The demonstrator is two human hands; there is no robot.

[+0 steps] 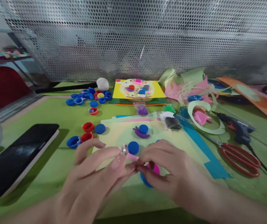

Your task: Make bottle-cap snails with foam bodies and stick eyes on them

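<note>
Head view. Pink piece (132,157): between both hands, long axis roughly crosswise, just nearside of blue cap (133,147). Right hand (138,165): nearer its right end, fingertips apparently pinching it. Left hand (96,174): at left end; clamped or not, cannot tell.

Head-worn view, facing forward and down, close above left hand (92,174), right hand (167,166)
</note>
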